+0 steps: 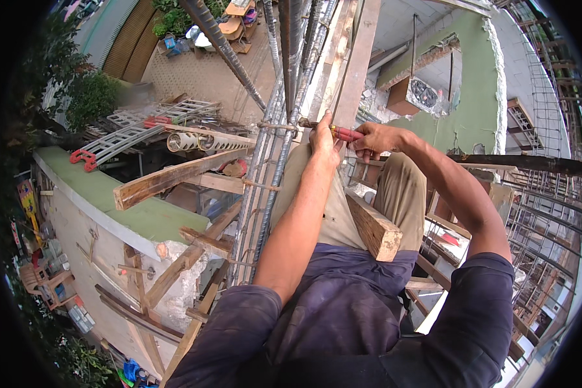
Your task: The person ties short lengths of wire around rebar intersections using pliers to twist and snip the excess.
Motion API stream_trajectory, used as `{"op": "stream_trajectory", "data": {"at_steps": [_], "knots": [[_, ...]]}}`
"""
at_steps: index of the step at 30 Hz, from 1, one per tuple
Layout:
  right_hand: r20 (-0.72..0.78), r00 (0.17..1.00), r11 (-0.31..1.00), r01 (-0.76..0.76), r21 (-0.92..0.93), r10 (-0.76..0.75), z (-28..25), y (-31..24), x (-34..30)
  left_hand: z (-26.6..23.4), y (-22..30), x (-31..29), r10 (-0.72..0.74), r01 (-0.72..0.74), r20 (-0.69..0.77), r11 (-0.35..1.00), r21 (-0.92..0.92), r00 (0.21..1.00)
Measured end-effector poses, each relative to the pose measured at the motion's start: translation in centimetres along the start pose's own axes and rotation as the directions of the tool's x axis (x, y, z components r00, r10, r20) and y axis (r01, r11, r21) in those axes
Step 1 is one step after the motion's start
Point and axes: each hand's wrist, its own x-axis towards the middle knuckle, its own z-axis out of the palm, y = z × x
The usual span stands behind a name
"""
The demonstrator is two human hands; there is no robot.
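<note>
At rebar column (275,123), high on scaffold: left hand (325,137) braces tie point; right hand (376,138) in closed grip on red-handled tool (344,133). Step: tying in progress. Next likely requires steady twist.

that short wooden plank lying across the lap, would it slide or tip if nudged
The wooden plank looks thick and stiff, so it likely won't flex. Its near end overhangs the thigh unsupported, so a nudge could tip it. Neither the left hand nor the right hand steadies it.

red-handled tool (344,134), rusty grey rebar (265,168), green ledge (142,213), khaki trousers (401,194).
</note>
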Motion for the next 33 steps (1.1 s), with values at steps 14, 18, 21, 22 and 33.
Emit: {"op": "stream_trajectory", "data": {"at_steps": [14,18,21,22,33], "knots": [[-0.182,0.977,0.975,0.066,-0.212,-0.106,0.0,-0.7,-0.4,-0.9,-2.1,-3.0,0.031,-0.066,0.206,0.984,0.164,0.978],[-0.357,0.61,0.418,-0.046,-0.907,-0.707,1.9,-0.1,-0.5,-0.6,-1.7,-3.5,-0.006,-0.073,0.301,0.965,0.25,0.954],[-0.304,0.865,0.653,0.035,-0.756,-0.399,0.8,0.3,-0.2,-1.0,-2.9,-3.3,0.107,-0.241,0.421,0.93,0.278,0.9],[-0.228,0.924,0.789,0.113,-0.604,-0.307,-0.1,0.6,0.2,-1.2,-3.6,-2.8,0.146,-0.293,0.477,0.923,0.25,0.867],[-0.199,0.902,0.545,0.047,-0.837,-0.383,0.8,-0.3,-0.8,-0.3,-4.6,-7.5,0.54,-0.553,0.276,0.461,0.694,0.795]]}}
